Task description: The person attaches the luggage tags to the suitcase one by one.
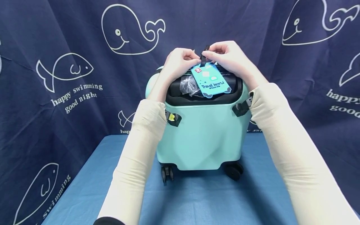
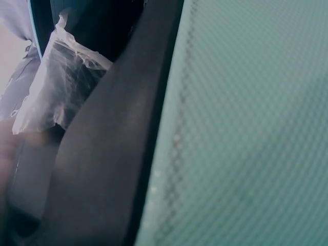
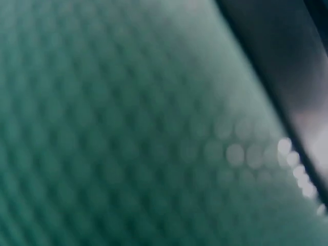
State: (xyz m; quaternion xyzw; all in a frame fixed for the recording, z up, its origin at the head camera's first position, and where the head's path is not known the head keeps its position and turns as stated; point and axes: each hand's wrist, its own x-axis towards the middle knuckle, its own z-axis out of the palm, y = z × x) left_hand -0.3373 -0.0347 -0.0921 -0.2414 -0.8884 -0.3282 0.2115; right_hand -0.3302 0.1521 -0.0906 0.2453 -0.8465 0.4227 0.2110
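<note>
A mint-green suitcase (image 1: 199, 137) stands upright on its wheels, also filling much of the left wrist view as a textured green shell (image 2: 246, 123). Over its black top panel (image 1: 202, 100) hangs a blue luggage tag (image 1: 211, 80) printed "Travel World", with a black strap (image 1: 203, 59) at its upper end. My right hand (image 1: 231, 57) pinches the strap between thumb and fingers. From the left, my left hand (image 1: 180, 62) pinches at the strap's lower part, by the tag's top edge. Only blurred green shell (image 3: 113, 123) and dark trim show in the right wrist view.
Crumpled clear plastic (image 1: 187, 85) lies beside the tag on the suitcase top. Black wheels (image 1: 234, 170) rest on the blue table cloth (image 1: 197, 200). A navy curtain (image 1: 197, 18) with white whale and fish drawings hangs behind and at the sides.
</note>
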